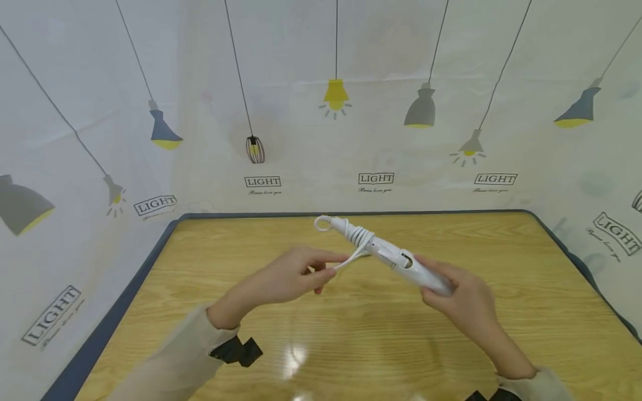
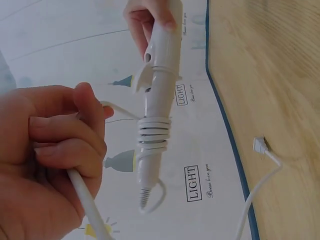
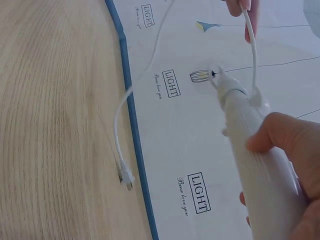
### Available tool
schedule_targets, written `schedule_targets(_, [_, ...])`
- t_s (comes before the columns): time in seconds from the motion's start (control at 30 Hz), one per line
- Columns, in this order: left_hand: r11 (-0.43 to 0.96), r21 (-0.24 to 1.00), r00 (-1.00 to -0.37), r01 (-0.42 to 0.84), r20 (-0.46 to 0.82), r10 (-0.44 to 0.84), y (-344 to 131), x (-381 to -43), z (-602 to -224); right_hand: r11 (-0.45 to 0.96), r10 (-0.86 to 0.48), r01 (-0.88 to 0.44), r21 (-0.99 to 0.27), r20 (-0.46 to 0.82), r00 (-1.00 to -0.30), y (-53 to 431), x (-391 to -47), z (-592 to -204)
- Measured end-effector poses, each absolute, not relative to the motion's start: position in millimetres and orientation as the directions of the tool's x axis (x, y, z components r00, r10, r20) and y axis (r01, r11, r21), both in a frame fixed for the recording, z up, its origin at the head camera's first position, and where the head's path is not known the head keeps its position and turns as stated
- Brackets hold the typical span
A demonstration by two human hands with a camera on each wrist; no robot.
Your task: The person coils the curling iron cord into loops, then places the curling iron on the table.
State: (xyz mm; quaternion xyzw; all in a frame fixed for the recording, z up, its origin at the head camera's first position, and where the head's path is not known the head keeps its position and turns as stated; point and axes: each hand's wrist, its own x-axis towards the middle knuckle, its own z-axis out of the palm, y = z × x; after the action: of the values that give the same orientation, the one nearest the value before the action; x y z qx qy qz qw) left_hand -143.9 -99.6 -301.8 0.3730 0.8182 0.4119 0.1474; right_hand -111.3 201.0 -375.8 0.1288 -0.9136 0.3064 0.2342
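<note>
A white hair-styling iron [image 1: 396,259], apparently a curling iron, is held at a slant above the table, its looped end pointing up and left. My right hand [image 1: 463,298] grips its thick end, thumb along the body in the right wrist view. Several turns of white cord [image 2: 154,132] circle its narrower part. Between thumb and fingers, my left hand [image 1: 296,275] pinches the cord, drawn out from the coil; in the left wrist view the cord also runs through its curled fingers. The cord's free end carries a white plug [image 3: 127,176], close over the wood.
The wooden table [image 1: 210,323] has a dark blue border [image 1: 130,295] along its edges. Behind and beside it stands a pale wall covering [image 1: 301,55] printed with lamps and the word LIGHT. Black straps [image 1: 236,352] sit at both sleeves' cuffs.
</note>
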Motion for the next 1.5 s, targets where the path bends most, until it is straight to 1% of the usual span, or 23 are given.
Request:
schedule_targets(0.13, [0.354, 0.823, -0.679, 0.444, 0.051, 0.733, -94, -137, -316, 0.772, -0.030, -0.387, -0.504, 0.579, -0.815, 202, -112, -376])
schedule_targets(0.23, [0.326, 0.849, -0.705, 0.416, 0.075, 0.705, -89, -133, -330, 0.762, 0.002, -0.397, -0.512, 0.614, -0.789, 202, -112, -376])
schedule_targets(0.3, [0.297, 0.864, -0.726, 0.405, 0.107, 0.679, -86, -133, -339, 0.749, 0.031, -0.390, -0.536, 0.617, -0.787, 202, -111, -375])
schedule_targets(0.4, [0.240, 0.900, -0.768, 0.364, 0.144, 0.624, -81, -134, -353, 0.705, 0.069, -0.375, -0.601, 0.585, -0.808, 203, -109, -373])
schedule_targets(0.53, [0.103, 0.955, -0.798, 0.279, 0.171, 0.578, -77, -141, -369, 0.609, 0.084, -0.360, -0.707, 0.509, -0.857, 205, -105, -368])
schedule_targets(0.67, [-0.040, 0.983, -0.790, 0.177, 0.166, 0.590, -73, -153, -380, 0.479, 0.054, -0.357, -0.802, 0.433, -0.900, 206, -100, -361])
schedule_targets(0.77, [-0.106, 0.990, -0.773, 0.091, 0.137, 0.619, -71, -164, -385, 0.395, 0.033, -0.355, -0.847, 0.399, -0.916, 206, -95, -355])
schedule_targets(0.9, [-0.133, 0.991, -0.757, 0.026, 0.107, 0.644, -72, -176, -389, 0.290, 0.020, -0.372, -0.882, 0.394, -0.919, 207, -91, -348])
schedule_targets(1.03, [-0.176, 0.984, -0.748, -0.028, 0.096, 0.657, -76, -187, -392, 0.138, -0.020, -0.408, -0.902, 0.410, -0.912, 209, -87, -344])
schedule_targets(1.13, [-0.202, 0.977, -0.715, -0.064, 0.097, 0.693, -79, -194, -394, 0.065, -0.060, -0.448, -0.891, 0.445, -0.893, 211, -85, -345])
schedule_targets(1.23, [-0.200, 0.978, -0.657, -0.053, 0.117, 0.745, -82, -200, -395, 0.016, -0.099, -0.498, -0.867, 0.494, -0.864, 213, -84, -348])
schedule_targets(1.37, [-0.184, 0.983, -0.563, -0.002, 0.151, 0.812, -86, -206, -393, -0.041, -0.175, -0.544, -0.838, 0.542, -0.822, 215, -84, -348])
schedule_targets(1.5, [-0.194, 0.981, -0.464, 0.026, 0.183, 0.867, -89, -215, -395, -0.039, -0.257, -0.547, -0.836, 0.538, -0.803, 219, -82, -345])
